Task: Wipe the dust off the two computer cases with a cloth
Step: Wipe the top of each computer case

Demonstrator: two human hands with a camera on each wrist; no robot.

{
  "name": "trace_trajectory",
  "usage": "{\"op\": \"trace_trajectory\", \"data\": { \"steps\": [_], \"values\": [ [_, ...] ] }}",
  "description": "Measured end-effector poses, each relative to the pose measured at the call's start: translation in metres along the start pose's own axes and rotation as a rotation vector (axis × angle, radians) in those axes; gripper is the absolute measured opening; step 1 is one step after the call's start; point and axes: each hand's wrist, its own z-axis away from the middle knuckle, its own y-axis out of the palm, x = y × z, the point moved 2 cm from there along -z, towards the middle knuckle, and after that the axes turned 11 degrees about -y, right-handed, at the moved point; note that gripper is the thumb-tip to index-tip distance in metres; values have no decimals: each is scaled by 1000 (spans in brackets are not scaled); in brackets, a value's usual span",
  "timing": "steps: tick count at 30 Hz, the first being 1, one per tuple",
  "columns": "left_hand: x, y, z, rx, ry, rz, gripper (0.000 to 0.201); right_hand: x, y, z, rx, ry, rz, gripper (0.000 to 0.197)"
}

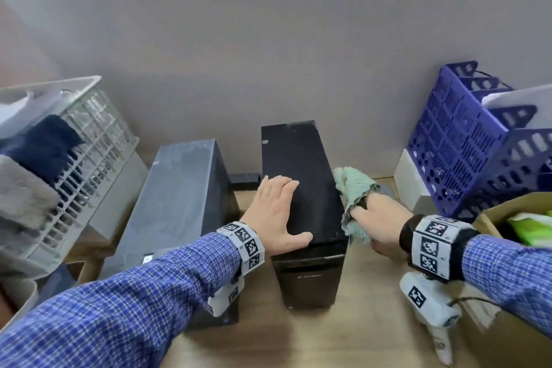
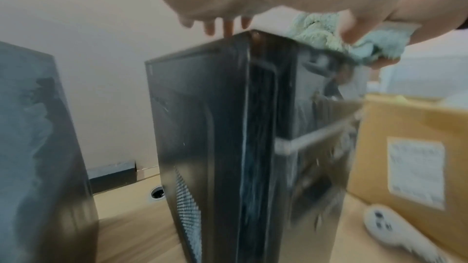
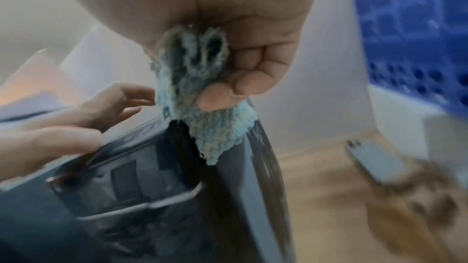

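Observation:
Two upright computer cases stand on a wooden surface against the wall. The left case (image 1: 179, 197) is coated in grey dust. The right case (image 1: 301, 182) has a clean black top. My left hand (image 1: 277, 209) lies flat on that top near its front, fingers straight. My right hand (image 1: 379, 218) grips a bunched pale green cloth (image 1: 355, 197) and holds it against the case's upper right edge. The right wrist view shows the cloth (image 3: 202, 111) pinched between thumb and curled fingers, hanging over the case's corner (image 3: 228, 167).
A grey mesh basket (image 1: 89, 134) with dark fabric sits at the left. A blue slotted basket (image 1: 466, 140) stands at the right on a white box. A cardboard box (image 1: 513, 323) sits close beside my right wrist. A thin gap separates the two cases.

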Motion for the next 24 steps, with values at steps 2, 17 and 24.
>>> {"op": "trace_trajectory", "data": {
  "steps": [2,17,24],
  "values": [
    [8,-10,-10,54,-125,-5,110,20,-13,-11,111,-139,210,31],
    [42,-38,-86,484,-253,-141,86,67,-27,-241,270,-82,637,75],
    [50,-37,-85,426,-182,-166,78,82,-43,-295,228,-91,718,43]
  ]
}}
